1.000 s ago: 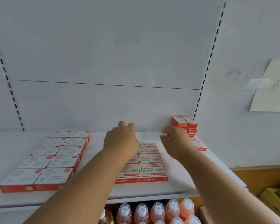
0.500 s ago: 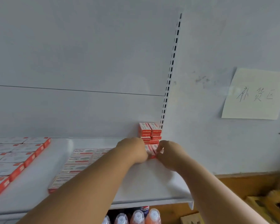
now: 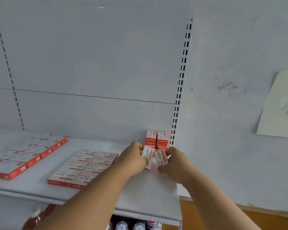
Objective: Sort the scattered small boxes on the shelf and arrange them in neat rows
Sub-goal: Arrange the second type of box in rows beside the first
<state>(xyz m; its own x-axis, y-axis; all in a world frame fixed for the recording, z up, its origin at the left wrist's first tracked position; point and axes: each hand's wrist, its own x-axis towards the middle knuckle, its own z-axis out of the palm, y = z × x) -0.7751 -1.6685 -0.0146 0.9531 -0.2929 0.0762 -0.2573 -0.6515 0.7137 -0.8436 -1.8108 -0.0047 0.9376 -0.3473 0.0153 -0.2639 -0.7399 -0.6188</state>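
Note:
Two small red-and-white boxes lie side by side near the right end of the white shelf. My left hand grips the left small box, and my right hand grips the right small box. Just behind them, in the back right corner, stands a stack of the same small boxes, two wide. A flat block of medium boxes sits in two neat rows mid-shelf. Farther left lies a block of larger boxes, also in two rows.
A slotted upright marks the shelf's right end, with a bare wall and a taped paper note beyond. Bottles with white caps stand on the level below. The shelf's front right corner is close to my right forearm.
Both hands reached right from the middle block to the shelf's right end and took hold of the two small boxes. My head turned right, then partly back left.

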